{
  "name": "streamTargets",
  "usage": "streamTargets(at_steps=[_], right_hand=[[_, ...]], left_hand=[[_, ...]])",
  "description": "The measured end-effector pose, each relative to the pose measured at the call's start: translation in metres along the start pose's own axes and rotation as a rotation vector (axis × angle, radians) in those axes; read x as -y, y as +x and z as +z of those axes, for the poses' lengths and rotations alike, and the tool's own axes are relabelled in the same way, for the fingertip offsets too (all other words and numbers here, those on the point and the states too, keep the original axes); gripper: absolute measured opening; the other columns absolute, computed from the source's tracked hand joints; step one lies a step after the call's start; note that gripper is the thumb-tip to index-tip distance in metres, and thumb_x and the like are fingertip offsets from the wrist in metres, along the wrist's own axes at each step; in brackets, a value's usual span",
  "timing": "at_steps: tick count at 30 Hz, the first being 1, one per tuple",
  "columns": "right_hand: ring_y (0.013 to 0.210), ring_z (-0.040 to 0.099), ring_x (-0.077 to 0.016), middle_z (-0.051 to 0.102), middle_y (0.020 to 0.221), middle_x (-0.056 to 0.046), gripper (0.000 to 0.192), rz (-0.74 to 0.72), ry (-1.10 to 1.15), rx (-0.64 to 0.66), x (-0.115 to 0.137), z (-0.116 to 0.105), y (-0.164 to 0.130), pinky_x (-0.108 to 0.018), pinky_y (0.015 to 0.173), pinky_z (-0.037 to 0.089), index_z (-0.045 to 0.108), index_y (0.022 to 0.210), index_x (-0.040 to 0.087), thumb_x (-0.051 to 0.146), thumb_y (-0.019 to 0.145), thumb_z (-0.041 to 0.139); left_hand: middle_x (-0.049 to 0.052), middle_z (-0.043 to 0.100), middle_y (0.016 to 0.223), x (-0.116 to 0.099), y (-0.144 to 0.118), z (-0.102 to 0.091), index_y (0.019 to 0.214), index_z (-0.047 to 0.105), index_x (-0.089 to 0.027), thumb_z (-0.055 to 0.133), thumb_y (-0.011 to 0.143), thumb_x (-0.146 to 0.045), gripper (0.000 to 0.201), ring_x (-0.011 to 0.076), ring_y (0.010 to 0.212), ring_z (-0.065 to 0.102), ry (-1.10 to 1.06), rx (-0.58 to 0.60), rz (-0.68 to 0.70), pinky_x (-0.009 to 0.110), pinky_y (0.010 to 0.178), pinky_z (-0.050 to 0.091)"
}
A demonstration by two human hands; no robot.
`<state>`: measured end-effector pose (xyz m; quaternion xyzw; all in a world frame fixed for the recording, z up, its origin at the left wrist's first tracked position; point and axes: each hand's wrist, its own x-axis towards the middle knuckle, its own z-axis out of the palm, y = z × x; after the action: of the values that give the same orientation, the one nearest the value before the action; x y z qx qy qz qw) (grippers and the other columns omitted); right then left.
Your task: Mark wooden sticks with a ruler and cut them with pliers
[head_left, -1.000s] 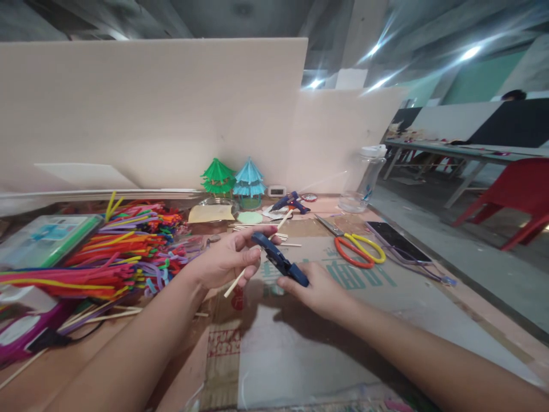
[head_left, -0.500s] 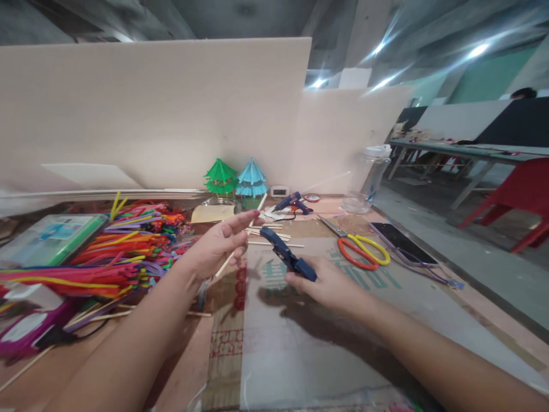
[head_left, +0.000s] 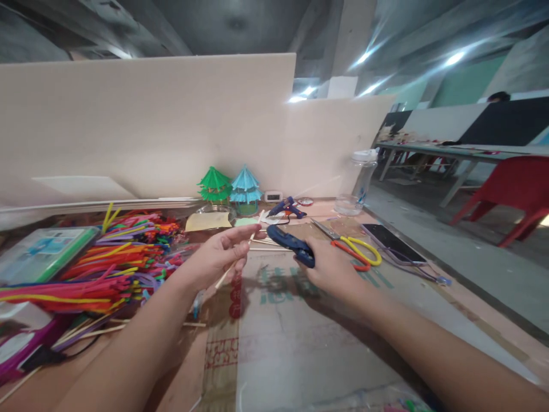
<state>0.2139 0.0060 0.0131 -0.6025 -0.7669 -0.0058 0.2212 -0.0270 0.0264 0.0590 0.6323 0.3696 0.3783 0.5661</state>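
A thin pale wooden stick [head_left: 224, 276] is pinched at a slant in my left hand [head_left: 217, 254], its upper end rising past the fingertips. My right hand [head_left: 329, 264] grips a dark blue plier-like tool [head_left: 286, 240] whose kind I cannot make out for certain. Its head points left, close to the fingertips of my left hand and the stick. Whether the tool touches the stick I cannot tell. Below both hands lies a plastic-covered cardboard sheet [head_left: 283, 355]. More pale sticks [head_left: 268, 247] lie behind my hands.
Bundles of coloured pipe cleaners [head_left: 107, 257] and a clear case [head_left: 47, 246] fill the left side. Farther back are green [head_left: 214, 186] and blue [head_left: 245, 186] tiered models, a glue gun [head_left: 286, 209] and a bottle [head_left: 355, 183]. Scissors [head_left: 358, 252] and a phone [head_left: 392, 243] lie right.
The tool has turned in my right hand and lies flatter, with its grip end higher. My left hand still holds the stick. The whole view has shifted slightly.
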Motion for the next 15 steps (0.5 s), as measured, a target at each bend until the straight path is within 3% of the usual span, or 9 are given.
streamTargets(at_steps=[2,5,8,10,15], right_hand=[[0.084,0.060,-0.0252,0.067,0.091,-0.011,0.018,-0.075,0.105,-0.115,-0.002,-0.001,-0.003,-0.032,0.070,0.042,0.057,0.095,0.016,0.026,0.080,0.054],[0.084,0.058,-0.0247,0.066,0.092,-0.011,0.030,-0.393,0.217,-0.286,0.001,0.008,-0.010,-0.035,0.075,0.043,0.057,0.098,0.015,0.023,0.070,0.054],[0.079,0.054,-0.0229,0.064,0.087,-0.010,0.030,-0.727,0.225,-0.389,0.007,0.021,-0.015,-0.036,0.075,0.043,0.056,0.097,0.015,0.025,0.069,0.051],[0.076,0.052,-0.0221,0.063,0.083,-0.010,0.028,-0.866,0.205,-0.426,0.010,0.024,-0.017,-0.037,0.074,0.042,0.055,0.096,0.015,0.027,0.073,0.048],[0.081,0.053,-0.0220,0.064,0.086,-0.010,0.028,-0.834,0.261,-0.561,0.006,0.010,-0.012,-0.036,0.074,0.041,0.054,0.098,0.015,0.031,0.079,0.042]], left_hand=[[0.005,0.070,0.097,0.005,0.013,-0.001,0.121,0.062,-0.018,0.076,0.073,-0.039,0.055,0.0010,0.044,0.043,0.062,-0.025,-0.029,0.016,0.039,0.037],[0.005,0.067,0.096,0.015,0.042,0.009,0.113,0.062,-0.013,0.069,0.082,-0.031,0.037,0.0038,0.052,0.049,0.184,-0.007,-0.091,0.018,0.045,0.042],[0.004,0.065,0.098,0.023,0.076,0.032,0.109,0.061,-0.014,0.060,0.089,-0.030,0.025,0.0114,0.070,0.061,0.311,0.092,-0.151,0.026,0.060,0.054],[0.006,0.064,0.106,0.026,0.100,0.052,0.111,0.060,-0.015,0.059,0.090,-0.032,0.027,0.0168,0.086,0.064,0.367,0.152,-0.167,0.035,0.073,0.057],[0.009,0.061,0.119,0.029,0.162,0.108,0.119,0.057,-0.016,0.058,0.090,-0.035,0.034,0.0215,0.100,0.062,0.404,0.219,-0.133,0.043,0.084,0.055]])
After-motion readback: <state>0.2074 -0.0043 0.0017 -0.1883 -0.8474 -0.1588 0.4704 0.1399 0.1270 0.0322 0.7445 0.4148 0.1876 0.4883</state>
